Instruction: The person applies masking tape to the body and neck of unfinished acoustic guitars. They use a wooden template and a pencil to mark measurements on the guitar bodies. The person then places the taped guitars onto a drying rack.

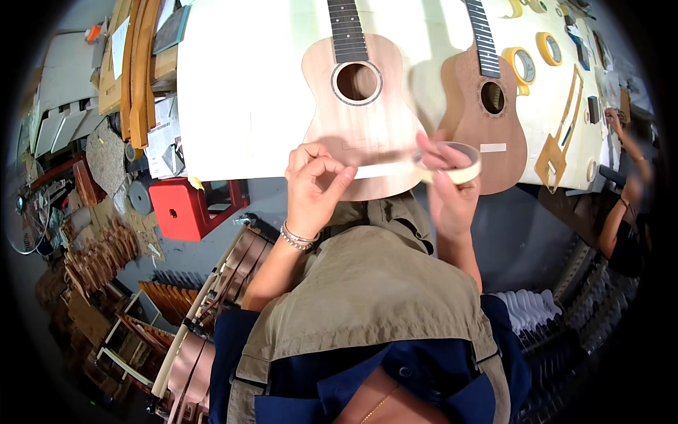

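A pale wooden ukulele (329, 109) lies on the white table, its round soundhole and dark fretboard facing up and faint pencil-like lines on its lower body. Over that lower body, my left hand (311, 185) pinches the free end of a strip of masking tape (387, 169). The strip runs to a roll of masking tape (474, 167), which my right hand (452, 205) holds, fingers partly blurred and some inside the ring. To the right lies a browner ukulele (470, 116) with a short white strip (493, 148) stuck below its soundhole.
Rolls of yellow tape (549, 49) and a flat wooden template (551, 161) lie on the table's right side. Long wooden pieces (134, 78) are stacked at the left, above a red stool (180, 208). Another person's arm (613, 219) shows at the far right.
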### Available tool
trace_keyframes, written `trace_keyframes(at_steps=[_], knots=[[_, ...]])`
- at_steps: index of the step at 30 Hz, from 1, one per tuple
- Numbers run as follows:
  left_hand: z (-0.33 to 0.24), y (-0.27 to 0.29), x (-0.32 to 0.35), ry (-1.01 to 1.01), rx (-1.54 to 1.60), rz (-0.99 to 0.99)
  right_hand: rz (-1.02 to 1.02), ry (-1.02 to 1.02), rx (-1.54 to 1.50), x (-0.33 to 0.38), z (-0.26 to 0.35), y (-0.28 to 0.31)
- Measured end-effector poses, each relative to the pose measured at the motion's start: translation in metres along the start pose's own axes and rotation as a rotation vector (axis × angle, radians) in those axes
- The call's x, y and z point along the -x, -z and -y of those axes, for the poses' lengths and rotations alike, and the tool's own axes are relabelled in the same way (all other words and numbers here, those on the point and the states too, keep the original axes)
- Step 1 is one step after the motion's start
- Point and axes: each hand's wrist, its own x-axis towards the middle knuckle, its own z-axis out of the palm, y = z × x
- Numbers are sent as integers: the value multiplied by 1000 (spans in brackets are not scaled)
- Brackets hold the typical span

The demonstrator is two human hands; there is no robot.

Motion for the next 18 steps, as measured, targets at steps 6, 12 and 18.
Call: trace_keyframes(at_steps=[6,12,18], knots=[[20,-15,-24,-151,-376,-102,-118,542,1609,-26,-42,34],[19,-19,-29,-155,-398,-132,-64,561,1585,-33,-46,39],[19,-20,-27,-50,-365,-166,-64,633,1681,-36,-50,40]])
